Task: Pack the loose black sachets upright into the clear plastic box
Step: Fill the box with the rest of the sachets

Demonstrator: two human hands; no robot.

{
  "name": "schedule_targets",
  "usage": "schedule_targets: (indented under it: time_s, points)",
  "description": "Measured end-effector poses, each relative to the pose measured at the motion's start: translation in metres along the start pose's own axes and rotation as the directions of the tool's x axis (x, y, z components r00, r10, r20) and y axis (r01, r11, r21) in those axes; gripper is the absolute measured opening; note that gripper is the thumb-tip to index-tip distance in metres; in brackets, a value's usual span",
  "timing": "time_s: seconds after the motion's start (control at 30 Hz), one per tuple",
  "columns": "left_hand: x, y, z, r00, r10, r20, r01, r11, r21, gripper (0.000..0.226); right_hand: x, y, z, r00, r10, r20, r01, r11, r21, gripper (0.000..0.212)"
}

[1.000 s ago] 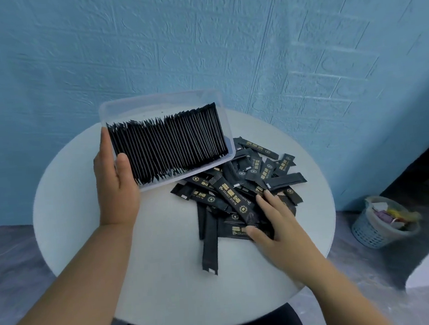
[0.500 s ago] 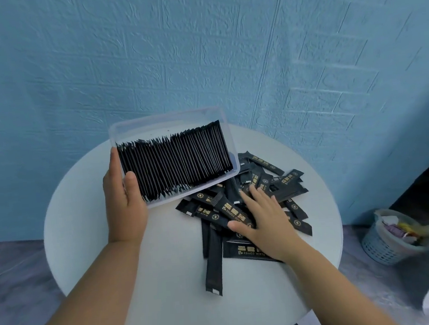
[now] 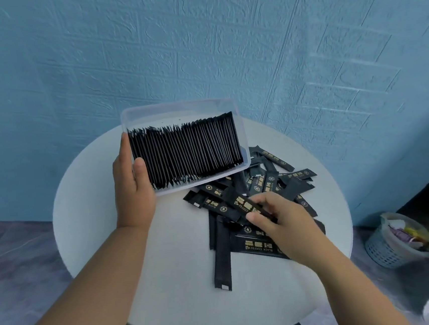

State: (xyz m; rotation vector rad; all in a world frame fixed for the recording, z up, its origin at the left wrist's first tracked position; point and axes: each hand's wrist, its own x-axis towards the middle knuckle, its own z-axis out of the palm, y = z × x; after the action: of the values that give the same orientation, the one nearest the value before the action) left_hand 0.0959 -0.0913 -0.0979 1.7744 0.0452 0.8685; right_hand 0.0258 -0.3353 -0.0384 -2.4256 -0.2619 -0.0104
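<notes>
Gripping left end of the tilted clear plastic box (image 3: 242, 133) with left hand (image 3: 133, 196); pinching one black sachet (image 3: 238, 202) with right hand (image 3: 288, 219). Held atop the loose pile (image 3: 275, 181), just near-right of the box.

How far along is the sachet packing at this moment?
Done: a nearly full row of sachets stands upright in the box, which the left hand holds. In hand: the right hand pinches one sachet. Left: the loose pile on the table.

L hand (image 3: 131, 188) grips box (image 3: 182, 111) edge, thumb over rim; R hand (image 3: 284, 217) pinches sachet (image 3: 239, 203) w/ thumb & fingers.
</notes>
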Motion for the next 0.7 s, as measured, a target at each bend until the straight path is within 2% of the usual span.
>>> schedule_targets:
  time_s: [0.03, 0.1, 0.17, 0.23, 0.3, 0.37, 0.43, 0.5, 0.6, 0.7]
  points:
    - [0.000, 0.000, 0.000, 1.000, -0.002, 0.001, 0.002, 1.000, 0.001, 0.051, -0.003, -0.006, 0.006, 0.999, 0.015, 0.038, -0.015, 1.000, -0.014, 0.022]
    - [0.000, 0.002, 0.000, 1.000, -0.006, 0.006, 0.006, 1.000, 0.004, 0.050, -0.009, -0.013, 0.022, 0.998, -0.006, 0.069, 0.016, 0.988, -0.151, 0.038]
    - [-0.001, 0.003, 0.000, 1.000, -0.004, 0.007, 0.004, 1.000, 0.006, 0.050, -0.011, -0.014, 0.038, 0.997, -0.079, -0.004, 0.074, 0.955, -0.287, 0.056]
    - [-0.001, 0.004, -0.001, 1.000, -0.007, 0.004, 0.007, 1.000, 0.009, 0.051, -0.010, -0.013, 0.049, 0.989, -0.133, -0.058, 0.107, 0.937, -0.334, 0.079]
    - [0.000, 0.003, -0.001, 1.000, -0.003, 0.010, 0.003, 1.000, 0.002, 0.052, -0.009, -0.014, 0.058, 0.989, -0.146, 0.001, 0.138, 0.934, -0.329, 0.100]
    - [0.001, 0.001, -0.001, 1.000, 0.004, 0.014, -0.004, 1.000, -0.004, 0.052, -0.008, -0.016, 0.064, 0.988, -0.108, 0.110, 0.137, 0.940, -0.311, 0.109]
    - [0.002, 0.000, -0.001, 1.000, 0.003, 0.015, -0.003, 1.000, -0.007, 0.052, -0.006, -0.017, 0.068, 0.984, -0.079, 0.158, 0.130, 0.929, -0.346, 0.114]
    - [0.001, 0.000, -0.001, 1.000, -0.001, 0.016, 0.001, 1.000, -0.008, 0.052, -0.002, -0.016, 0.068, 0.990, -0.057, 0.130, 0.103, 0.919, -0.381, 0.111]
    - [0.001, 0.001, -0.001, 1.000, 0.005, 0.014, -0.005, 1.000, -0.008, 0.052, 0.004, -0.013, 0.063, 0.995, -0.089, 0.044, 0.099, 0.899, -0.427, 0.095]
    - [0.000, 0.000, -0.001, 1.000, 0.012, 0.005, -0.012, 1.000, 0.001, 0.051, 0.007, -0.012, 0.055, 0.994, -0.111, 0.025, 0.111, 0.898, -0.425, 0.080]
